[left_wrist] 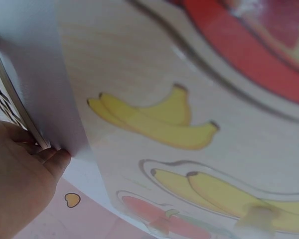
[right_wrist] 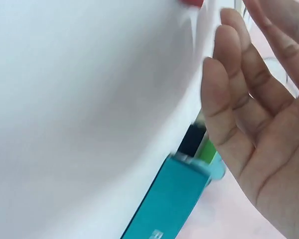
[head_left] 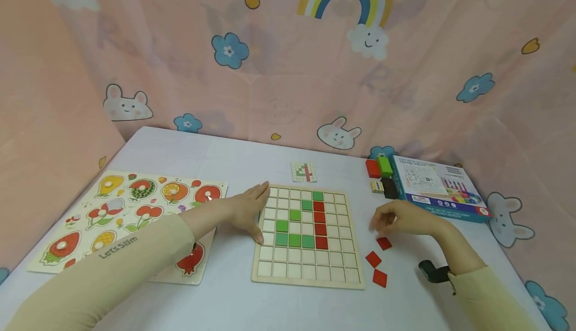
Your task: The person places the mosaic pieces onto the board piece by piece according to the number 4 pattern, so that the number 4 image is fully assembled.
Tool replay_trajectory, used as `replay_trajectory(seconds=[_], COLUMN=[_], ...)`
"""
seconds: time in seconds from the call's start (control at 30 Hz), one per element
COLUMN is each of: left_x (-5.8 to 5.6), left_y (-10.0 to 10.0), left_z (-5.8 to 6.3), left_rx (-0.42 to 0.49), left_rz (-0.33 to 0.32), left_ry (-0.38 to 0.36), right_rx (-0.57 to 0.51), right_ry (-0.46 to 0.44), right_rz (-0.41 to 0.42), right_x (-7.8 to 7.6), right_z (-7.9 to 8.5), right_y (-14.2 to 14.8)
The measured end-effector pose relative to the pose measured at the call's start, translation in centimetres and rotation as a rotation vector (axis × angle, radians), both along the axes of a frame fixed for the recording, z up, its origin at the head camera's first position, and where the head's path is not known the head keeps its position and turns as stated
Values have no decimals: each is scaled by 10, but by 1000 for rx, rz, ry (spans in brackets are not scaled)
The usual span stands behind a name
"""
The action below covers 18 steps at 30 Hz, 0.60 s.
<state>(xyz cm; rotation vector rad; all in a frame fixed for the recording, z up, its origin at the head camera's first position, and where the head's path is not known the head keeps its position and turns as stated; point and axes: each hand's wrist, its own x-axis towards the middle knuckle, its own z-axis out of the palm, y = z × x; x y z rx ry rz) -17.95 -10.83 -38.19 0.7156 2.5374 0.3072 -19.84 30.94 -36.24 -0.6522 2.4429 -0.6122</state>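
The left hand (head_left: 247,211) lies against the left edge of a wooden grid board (head_left: 310,282), thumb spread from the fingers. In the left wrist view, fingertips (left_wrist: 57,157) touch the board's edge. On the grid, green squares (head_left: 294,215) form a stepped outline beside a column of red squares (head_left: 319,217). Just right of the board, the right hand (head_left: 400,218) hovers over a loose red tile (head_left: 384,243), its fingers loosely bent. Two more red tiles (head_left: 380,278) lie nearer. The right wrist view shows bent fingers (right_wrist: 217,84); thumb and index tips are cut off.
A small pattern card (head_left: 304,172) lies behind the board. At the back right are a blue box (head_left: 441,188) and red, green, black and striped tile stacks (head_left: 384,167). A fruit puzzle board (head_left: 180,183) lies under the left forearm. A black object (head_left: 434,271) is beside the right wrist.
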Motion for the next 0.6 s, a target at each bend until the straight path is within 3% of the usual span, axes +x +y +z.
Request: replay_trajectory(seconds=[0.3,0.6], left_x=[0,0], left_y=[0,1], left_z=[-1,0], left_rx=[-3,0], left_rz=[0,7], left_ry=[1,0], right_rx=[-7,25], right_ry=[-129,-71], right_rz=[-24,-13], right_x=[3,4], right_z=[-6,-14], right_y=[17,15])
